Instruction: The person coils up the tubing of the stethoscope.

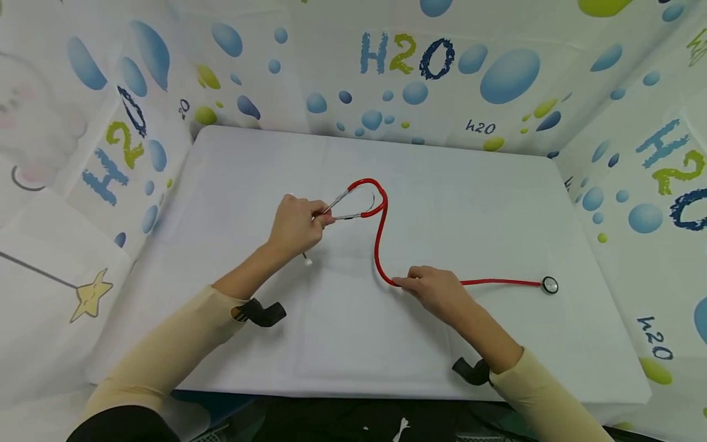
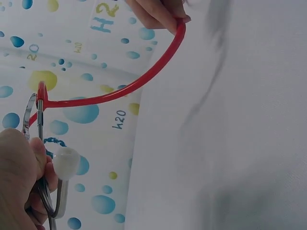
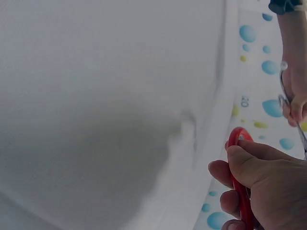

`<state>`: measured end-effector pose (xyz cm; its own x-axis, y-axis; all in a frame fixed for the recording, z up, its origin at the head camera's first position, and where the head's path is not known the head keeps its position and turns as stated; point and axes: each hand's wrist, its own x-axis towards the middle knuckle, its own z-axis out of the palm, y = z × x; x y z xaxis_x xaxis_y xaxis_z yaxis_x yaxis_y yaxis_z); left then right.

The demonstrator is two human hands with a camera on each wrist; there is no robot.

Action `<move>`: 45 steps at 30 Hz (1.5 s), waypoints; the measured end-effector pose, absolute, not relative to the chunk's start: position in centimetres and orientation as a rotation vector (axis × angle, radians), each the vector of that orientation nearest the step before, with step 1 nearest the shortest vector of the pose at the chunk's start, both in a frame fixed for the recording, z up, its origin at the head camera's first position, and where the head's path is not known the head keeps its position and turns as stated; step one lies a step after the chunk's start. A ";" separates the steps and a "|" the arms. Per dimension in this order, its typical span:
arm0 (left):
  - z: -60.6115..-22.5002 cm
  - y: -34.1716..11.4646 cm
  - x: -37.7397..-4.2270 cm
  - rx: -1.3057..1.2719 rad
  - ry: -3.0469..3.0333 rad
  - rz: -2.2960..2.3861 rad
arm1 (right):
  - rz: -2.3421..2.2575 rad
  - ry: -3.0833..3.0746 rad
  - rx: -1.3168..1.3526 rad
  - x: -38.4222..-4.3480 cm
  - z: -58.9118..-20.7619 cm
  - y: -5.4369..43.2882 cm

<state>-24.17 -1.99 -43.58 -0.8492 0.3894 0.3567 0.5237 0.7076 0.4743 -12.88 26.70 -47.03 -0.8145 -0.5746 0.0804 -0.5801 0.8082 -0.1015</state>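
Note:
A stethoscope with red tubing (image 1: 378,245) stretches between my two hands over the white table. My left hand (image 1: 298,226) grips its metal ear tubes (image 1: 347,217), and a white eartip (image 2: 66,163) pokes out beside the fingers in the left wrist view. With thumb and fingers, my right hand (image 1: 436,293) pinches the red tube partway along, as the right wrist view shows closely (image 3: 243,196). Beyond that hand the tube runs right to the round chest piece (image 1: 549,285). Part of the ear tubes is hidden behind the left hand.
The white-covered table (image 1: 309,356) is bordered at the back and sides by white cloth walls (image 1: 342,80) printed with blue and green drops. A black wrist mount (image 1: 267,314) sticks out under the left forearm, and another (image 1: 471,371) under the right.

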 end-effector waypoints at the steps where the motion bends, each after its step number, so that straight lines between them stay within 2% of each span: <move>1: -43.6 -1.9 -24.2 -0.729 -2.682 -0.854 | 0.176 -2.930 0.959 -12.8 -46.9 26.5; 23: -44.1 -1.1 -24.4 -0.773 -2.703 -0.736 | 0.105 -2.731 1.277 -11.7 -45.1 23.2; 45: -45.5 -1.0 -24.1 -0.802 -2.618 -0.469 | 0.231 -2.627 1.305 -11.8 -44.6 21.4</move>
